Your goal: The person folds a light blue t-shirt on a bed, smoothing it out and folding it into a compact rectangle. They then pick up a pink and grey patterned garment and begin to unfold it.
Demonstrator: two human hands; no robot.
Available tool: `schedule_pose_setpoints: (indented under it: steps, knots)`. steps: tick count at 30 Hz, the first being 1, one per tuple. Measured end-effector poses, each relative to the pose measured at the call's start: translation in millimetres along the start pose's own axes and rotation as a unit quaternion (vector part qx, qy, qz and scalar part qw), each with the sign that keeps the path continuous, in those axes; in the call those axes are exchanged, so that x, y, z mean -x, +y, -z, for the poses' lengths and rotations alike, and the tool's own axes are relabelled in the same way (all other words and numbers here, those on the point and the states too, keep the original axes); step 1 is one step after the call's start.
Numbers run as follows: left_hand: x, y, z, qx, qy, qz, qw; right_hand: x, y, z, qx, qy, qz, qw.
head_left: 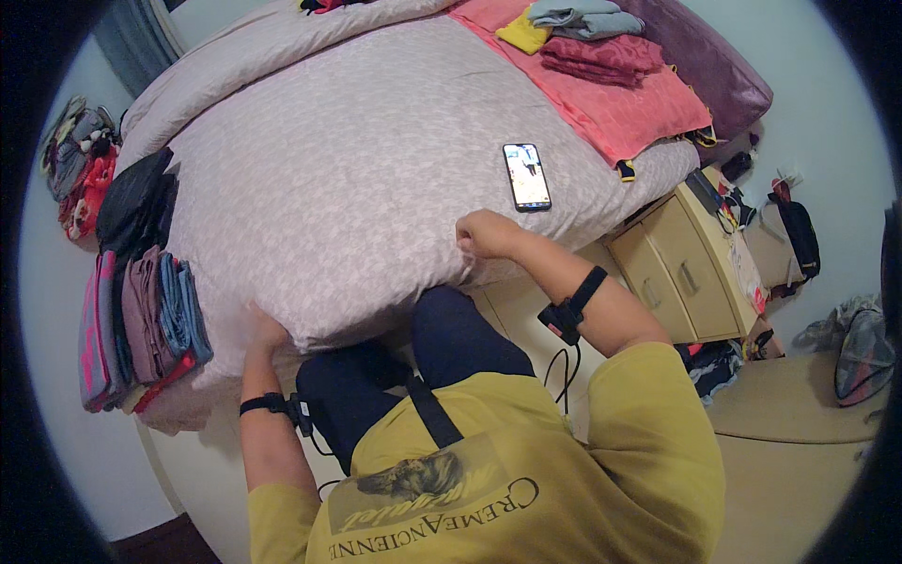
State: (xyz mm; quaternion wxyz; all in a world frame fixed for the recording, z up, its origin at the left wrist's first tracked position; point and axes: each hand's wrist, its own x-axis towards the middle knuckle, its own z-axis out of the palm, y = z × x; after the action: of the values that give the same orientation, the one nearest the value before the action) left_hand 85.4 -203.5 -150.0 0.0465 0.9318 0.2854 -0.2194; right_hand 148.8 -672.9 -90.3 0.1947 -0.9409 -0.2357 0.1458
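A pale patterned bedsheet [338, 155] covers the bed before me. My right hand [487, 234] is curled at the bed's near edge, with folds of the sheet gathered under its fingers. To the left, my left hand [266, 326] is at the bed's front corner, against the sheet. Motion blurs its fingers, so their grip is unclear. Just beyond my right hand, a smartphone [527, 178] with a lit screen lies on the sheet.
Folded clothes [144, 324] stand along the bed's left side, below dark folded garments [134, 204]. A pink cloth [599, 106] bearing folded maroon fabric [602, 60] lies at upper right. Beside the bed is a beige drawer cabinet [680, 271]. My knees [458, 331] are against the bed's front.
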Motion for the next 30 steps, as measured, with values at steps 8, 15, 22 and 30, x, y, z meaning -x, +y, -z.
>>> schedule_pose_setpoints:
  steps: [8,15,22,30]
  knots:
    - [-10.2,3.0,-9.8,0.004,0.026,-0.026,0.999,-44.0,5.1,-14.8,0.005,0.02,-0.029,0.999]
    - [-9.8,-64.6,3.2,0.095,0.218,-0.175,0.955,-78.0,-16.6,-25.6,-0.186,-0.205,-0.165,0.947]
    - [19.7,-121.4,77.5,-0.014,0.489,0.05,0.871,-72.0,-9.7,-26.3,-0.209,-0.193,-0.166,0.944]
    - [1.7,-192.2,79.4,0.086,0.45,0.04,0.888,-74.0,-20.8,-18.1,-0.123,-0.229,-0.139,0.956]
